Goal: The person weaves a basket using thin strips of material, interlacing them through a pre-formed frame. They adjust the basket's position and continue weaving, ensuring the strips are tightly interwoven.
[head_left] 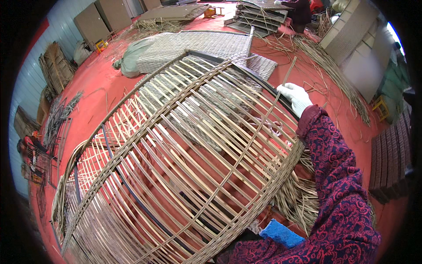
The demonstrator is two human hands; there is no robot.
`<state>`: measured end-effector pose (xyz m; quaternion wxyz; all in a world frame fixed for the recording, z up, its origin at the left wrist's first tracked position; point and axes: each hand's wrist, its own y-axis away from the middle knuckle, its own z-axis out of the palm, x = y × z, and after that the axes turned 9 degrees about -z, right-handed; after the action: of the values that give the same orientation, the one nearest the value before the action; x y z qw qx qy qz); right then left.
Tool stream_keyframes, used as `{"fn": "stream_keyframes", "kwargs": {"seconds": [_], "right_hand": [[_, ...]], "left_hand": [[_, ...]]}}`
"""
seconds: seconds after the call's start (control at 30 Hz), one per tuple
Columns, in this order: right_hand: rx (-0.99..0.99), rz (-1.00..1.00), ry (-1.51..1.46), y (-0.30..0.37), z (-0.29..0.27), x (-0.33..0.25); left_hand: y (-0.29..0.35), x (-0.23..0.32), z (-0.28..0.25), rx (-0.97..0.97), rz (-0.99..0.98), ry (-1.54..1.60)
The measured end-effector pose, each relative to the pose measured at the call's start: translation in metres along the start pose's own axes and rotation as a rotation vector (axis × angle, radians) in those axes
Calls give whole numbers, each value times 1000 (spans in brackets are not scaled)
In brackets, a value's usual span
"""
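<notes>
Along the frame's right edge, the gloved right hand [293,97] is clamped on a strip [288,72], probably to control its free end. Slatted frame [160,116] slants across the foreground, likely keeping that edge reachable. Left hand out of view, can't tell state. Loose strips [301,202] lie beside it, presumably for easy grabbing.

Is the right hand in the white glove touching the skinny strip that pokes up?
Touching. The head view shows the right hand pinching the strip, whose end sticks up just above it.
</notes>
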<state>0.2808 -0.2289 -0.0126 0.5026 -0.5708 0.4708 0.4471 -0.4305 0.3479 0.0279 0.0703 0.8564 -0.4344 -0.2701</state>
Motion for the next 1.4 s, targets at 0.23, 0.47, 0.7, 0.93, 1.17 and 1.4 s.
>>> {"fn": "stream_keyframes", "kwargs": {"seconds": [0.23, 0.47, 0.7, 0.93, 1.17, 1.4], "right_hand": [[14, -97, 242, -49, 38, 1], [-95, -235, 529, -115, 120, -20], [-25, -228, 535, -127, 145, -20], [6, -315, 732, -148, 128, 3], [-63, -413, 512, -148, 107, 11], [-223, -582, 478, -28, 172, -24]], "left_hand": [[-55, -65, 24, 172, 42, -7], [-136, -152, 54, 33, -395, 915], [-181, -217, 96, 288, -393, 876], [-178, -137, 37, 367, -580, 612], [-173, -38, 0, 742, -566, 1139], [-175, 97, -96, 836, -89, 615]]}}
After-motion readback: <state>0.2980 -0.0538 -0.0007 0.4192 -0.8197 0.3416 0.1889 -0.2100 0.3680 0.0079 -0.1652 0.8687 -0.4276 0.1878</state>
